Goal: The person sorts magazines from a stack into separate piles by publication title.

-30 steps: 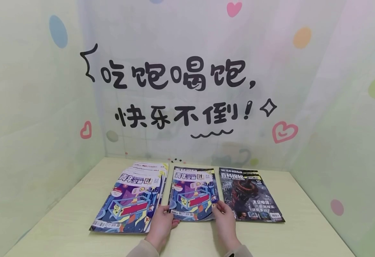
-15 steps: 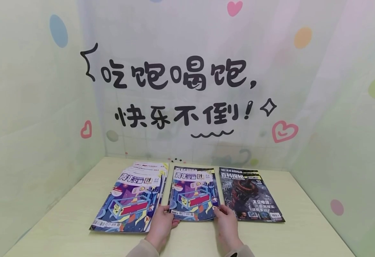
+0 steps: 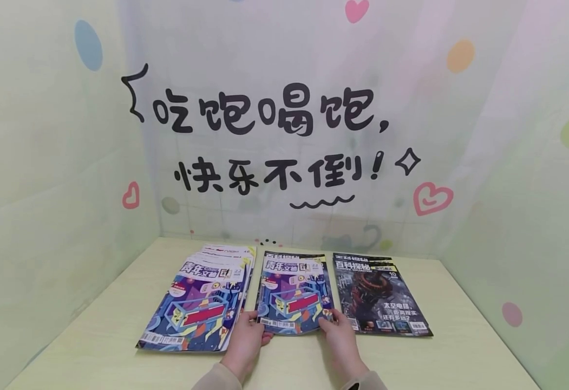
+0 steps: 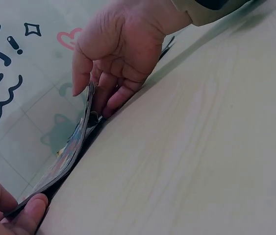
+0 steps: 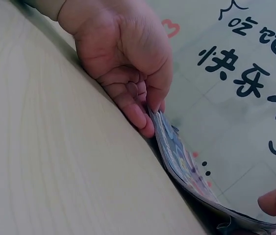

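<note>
In the head view, a purple magazine [image 3: 295, 300] lies on top of a dark-covered magazine [image 3: 284, 257] in the middle of the table. My left hand [image 3: 246, 341] pinches its near left corner, thumb on top and fingers underneath. At the near right corner my right hand [image 3: 341, 342] pinches the magazine between thumb and fingers. The right wrist view shows the near edge of the magazine [image 5: 182, 169] bowed, its corners raised off the table. Beneath it, the lower pages are in shadow, so how many magazines are gripped is hidden.
A fanned stack of magazines topped by a purple cover [image 3: 194, 309] lies to the left. On the right is a stack of dark magazines [image 3: 379, 298]. Both stand close to my hands. A printed cloth wall [image 3: 284, 227] rises behind the pale table [image 3: 94, 357].
My right hand has shifted slightly along the near right corner, its thumb now further left over the cover. The left hand has stayed in place, and the side stacks have not moved.
</note>
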{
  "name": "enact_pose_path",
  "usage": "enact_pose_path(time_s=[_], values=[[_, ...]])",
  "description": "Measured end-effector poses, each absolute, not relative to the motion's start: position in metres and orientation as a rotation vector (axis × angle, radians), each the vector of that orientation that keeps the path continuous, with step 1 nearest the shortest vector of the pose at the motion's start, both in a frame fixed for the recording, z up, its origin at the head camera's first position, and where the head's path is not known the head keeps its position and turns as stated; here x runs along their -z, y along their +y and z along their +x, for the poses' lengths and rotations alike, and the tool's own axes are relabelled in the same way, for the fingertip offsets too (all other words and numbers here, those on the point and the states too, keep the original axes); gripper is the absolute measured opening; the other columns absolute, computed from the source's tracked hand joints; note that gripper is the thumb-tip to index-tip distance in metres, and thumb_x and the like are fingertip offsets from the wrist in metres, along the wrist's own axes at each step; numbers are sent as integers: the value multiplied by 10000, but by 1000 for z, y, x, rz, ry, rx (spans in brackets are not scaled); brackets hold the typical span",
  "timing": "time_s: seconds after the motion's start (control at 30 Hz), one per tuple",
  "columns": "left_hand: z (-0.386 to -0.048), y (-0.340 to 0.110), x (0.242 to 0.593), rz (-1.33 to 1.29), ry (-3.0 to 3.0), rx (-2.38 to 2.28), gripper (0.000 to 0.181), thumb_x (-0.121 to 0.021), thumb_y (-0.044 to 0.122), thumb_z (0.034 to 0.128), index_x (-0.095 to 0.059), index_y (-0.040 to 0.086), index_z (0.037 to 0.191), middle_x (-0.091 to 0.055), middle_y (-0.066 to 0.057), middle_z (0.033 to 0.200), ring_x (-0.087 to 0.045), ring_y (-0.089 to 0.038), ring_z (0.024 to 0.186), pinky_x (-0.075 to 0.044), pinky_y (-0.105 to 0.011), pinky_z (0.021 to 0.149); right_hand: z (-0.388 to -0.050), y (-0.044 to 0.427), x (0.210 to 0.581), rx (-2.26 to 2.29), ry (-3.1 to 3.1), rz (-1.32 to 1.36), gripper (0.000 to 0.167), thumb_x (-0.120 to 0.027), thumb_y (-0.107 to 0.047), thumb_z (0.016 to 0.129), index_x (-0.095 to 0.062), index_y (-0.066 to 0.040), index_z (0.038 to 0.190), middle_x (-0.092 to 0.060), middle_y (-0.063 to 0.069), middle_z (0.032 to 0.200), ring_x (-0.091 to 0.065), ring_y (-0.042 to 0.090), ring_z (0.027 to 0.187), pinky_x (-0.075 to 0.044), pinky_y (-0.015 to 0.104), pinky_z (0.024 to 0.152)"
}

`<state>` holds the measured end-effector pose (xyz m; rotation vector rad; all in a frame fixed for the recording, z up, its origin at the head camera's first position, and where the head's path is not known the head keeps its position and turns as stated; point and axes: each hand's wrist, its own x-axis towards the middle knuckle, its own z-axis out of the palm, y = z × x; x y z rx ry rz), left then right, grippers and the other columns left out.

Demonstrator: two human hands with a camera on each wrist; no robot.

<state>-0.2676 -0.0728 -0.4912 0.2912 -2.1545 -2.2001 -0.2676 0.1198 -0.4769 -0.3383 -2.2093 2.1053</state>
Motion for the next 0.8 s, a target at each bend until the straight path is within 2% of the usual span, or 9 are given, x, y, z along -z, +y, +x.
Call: enact_pose_path(time_s=[0.03, 0.13, 0.27, 0.43, 0.53, 0.67, 0.73, 0.8], values=[[-267, -73, 491, 291, -2154, 2200, 477, -383, -85, 907, -301, -148, 1373, -521, -261, 1057, -610, -212, 773, -568, -317, 699, -268, 120, 478, -2093, -2207, -320, 598, -534, -103, 949, -262, 163, 1411, -271, 390, 1425, -291, 507, 1322, -328, 560, 1062], [-267, -73, 491, 293, -2154, 2198, 475, -385, -87, 903, -306, -148, 1368, -524, -259, 1056, -610, -212, 772, -569, -315, 699, -268, 119, 479, -2112, -2153, -275, 583, -511, -125, 969, -264, 155, 1415, -347, 367, 1384, -384, 466, 1278, -360, 548, 1053], [-268, -73, 491, 293, -2154, 2200, 471, -387, -89, 901, -309, -152, 1361, -527, -262, 1053, -612, -218, 773, -571, -316, 698, -268, 119, 480, -2193, -2064, -246, 565, -491, -143, 986, -271, 151, 1416, -441, 322, 1308, -529, 337, 1121, -438, 506, 986], [-267, -74, 491, 291, -2153, 2202, 472, -392, -86, 902, -309, -153, 1361, -525, -253, 1037, -613, -213, 767, -572, -320, 699, -269, 121, 481, -2368, -1947, -231, 615, -490, -185, 1000, -209, 154, 1429, -500, 325, 1266, -611, 236, 976, -510, 449, 905], [-267, -74, 492, 289, -2154, 2197, 478, -397, -85, 899, -306, -156, 1363, -523, -259, 1039, -618, -211, 766, -572, -319, 702, -269, 121, 482, -2400, -1912, -240, 625, -487, -203, 1005, -200, 152, 1431, -503, 318, 1260, -618, 224, 957, -530, 414, 861], [-268, -74, 492, 289, -2155, 2199, 485, -404, -84, 897, -303, -156, 1366, -520, -268, 1051, -621, -210, 770, -573, -318, 706, -270, 120, 484, -2340, -1916, -278, 606, -505, -180, 998, -235, 154, 1425, -433, 322, 1317, -577, 248, 1033, -525, 383, 876], [-268, -74, 492, 285, -2153, 2202, 487, -405, -82, 896, -303, -155, 1366, -523, -270, 1055, -622, -210, 770, -573, -319, 706, -271, 121, 485, -2308, -1926, -299, 588, -520, -152, 987, -260, 154, 1416, -430, 314, 1311, -568, 238, 1009, -528, 349, 854], [-267, -74, 492, 284, -2147, 2204, 488, -408, -76, 899, -301, -154, 1369, -523, -275, 1064, -620, -209, 767, -573, -319, 703, -271, 121, 486, -2282, -1945, -303, 565, -526, -101, 972, -277, 158, 1408, -440, 310, 1285, -566, 213, 918, -529, 304, 788]])
